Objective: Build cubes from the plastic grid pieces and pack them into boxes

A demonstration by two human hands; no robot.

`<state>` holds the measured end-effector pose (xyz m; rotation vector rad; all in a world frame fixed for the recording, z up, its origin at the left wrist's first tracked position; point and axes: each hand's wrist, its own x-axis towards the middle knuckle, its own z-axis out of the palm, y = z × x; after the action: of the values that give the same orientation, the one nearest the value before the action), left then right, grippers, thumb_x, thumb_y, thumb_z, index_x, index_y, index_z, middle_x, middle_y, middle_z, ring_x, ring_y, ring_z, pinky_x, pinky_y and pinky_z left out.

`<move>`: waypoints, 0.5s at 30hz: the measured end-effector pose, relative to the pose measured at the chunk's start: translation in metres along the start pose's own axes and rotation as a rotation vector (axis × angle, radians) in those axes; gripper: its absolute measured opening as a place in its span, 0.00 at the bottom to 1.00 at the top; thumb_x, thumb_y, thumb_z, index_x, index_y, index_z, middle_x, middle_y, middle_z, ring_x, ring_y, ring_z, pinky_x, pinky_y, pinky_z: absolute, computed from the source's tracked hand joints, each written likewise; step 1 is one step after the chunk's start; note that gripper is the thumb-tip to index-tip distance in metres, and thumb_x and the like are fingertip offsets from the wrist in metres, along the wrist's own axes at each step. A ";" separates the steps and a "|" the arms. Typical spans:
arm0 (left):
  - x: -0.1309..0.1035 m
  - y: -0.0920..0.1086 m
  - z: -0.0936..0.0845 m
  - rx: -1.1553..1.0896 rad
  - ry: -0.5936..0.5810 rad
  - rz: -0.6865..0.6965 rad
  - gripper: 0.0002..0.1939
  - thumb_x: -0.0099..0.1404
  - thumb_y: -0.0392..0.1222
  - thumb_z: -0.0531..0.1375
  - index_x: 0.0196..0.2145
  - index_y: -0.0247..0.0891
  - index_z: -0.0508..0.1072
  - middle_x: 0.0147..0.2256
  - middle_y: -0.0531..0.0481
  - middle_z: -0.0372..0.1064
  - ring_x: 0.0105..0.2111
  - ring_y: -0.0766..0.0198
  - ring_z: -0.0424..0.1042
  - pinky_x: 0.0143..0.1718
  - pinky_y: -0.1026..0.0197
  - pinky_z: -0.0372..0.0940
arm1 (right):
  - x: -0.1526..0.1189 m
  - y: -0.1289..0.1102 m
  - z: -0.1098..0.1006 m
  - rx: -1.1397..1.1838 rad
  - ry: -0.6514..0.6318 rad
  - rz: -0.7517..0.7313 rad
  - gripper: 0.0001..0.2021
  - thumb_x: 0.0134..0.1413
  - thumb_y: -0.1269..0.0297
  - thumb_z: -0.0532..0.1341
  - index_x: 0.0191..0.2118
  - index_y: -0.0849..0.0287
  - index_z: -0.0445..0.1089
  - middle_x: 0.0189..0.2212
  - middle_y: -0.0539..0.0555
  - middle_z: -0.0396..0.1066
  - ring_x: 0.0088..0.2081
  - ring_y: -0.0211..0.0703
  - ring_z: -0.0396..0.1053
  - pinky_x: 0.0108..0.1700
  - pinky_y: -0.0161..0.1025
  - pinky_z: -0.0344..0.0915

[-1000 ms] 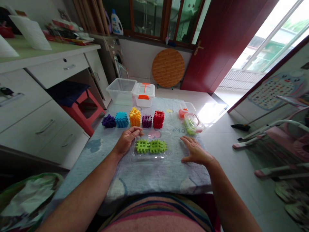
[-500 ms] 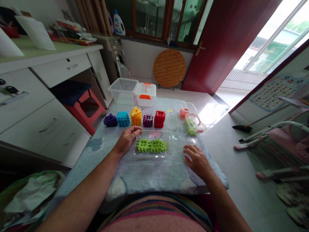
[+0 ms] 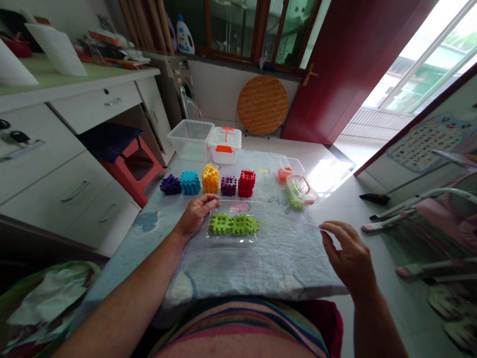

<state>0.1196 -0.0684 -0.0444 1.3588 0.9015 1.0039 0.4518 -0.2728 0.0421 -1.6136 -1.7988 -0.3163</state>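
Note:
My left hand (image 3: 197, 213) pinches the far left corner of a shallow clear plastic box (image 3: 263, 211) between thumb and fingers. Inside the box lie green interlocking toy blocks (image 3: 234, 224), spread in a row. Off the table's right edge, my right hand (image 3: 350, 253) is closed in a pinch. A thin clear piece of plastic (image 3: 312, 226) shows faintly at its fingertips; its full outline cannot be made out. Behind the box stand block clusters in dark purple (image 3: 170, 185), blue (image 3: 190, 183), yellow (image 3: 210, 179), purple (image 3: 228, 186) and red (image 3: 246, 184).
At the table's back are an open clear bin (image 3: 190, 141) and a lidded box with orange latches (image 3: 224, 145). Two small clear containers, one with red pieces (image 3: 285, 174), one with green pieces (image 3: 296, 195), stand back right. A pink stool (image 3: 139, 166) is left.
My right hand has moved right, from above the tabletop to past its right edge, with the clear plastic at its fingers. My left hand and the box have stayed put.

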 end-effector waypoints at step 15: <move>-0.001 -0.001 -0.002 -0.083 0.057 0.001 0.20 0.62 0.58 0.59 0.35 0.35 0.75 0.30 0.50 0.70 0.25 0.68 0.62 0.28 0.65 0.56 | 0.123 -0.063 0.084 0.366 -0.502 -0.157 0.11 0.62 0.72 0.54 0.41 0.61 0.74 0.35 0.55 0.72 0.38 0.39 0.68 0.41 0.37 0.62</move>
<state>0.1178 -0.0684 -0.0454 1.2668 0.8921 1.0745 0.3656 -0.1395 0.0745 -1.3667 -2.2019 0.3672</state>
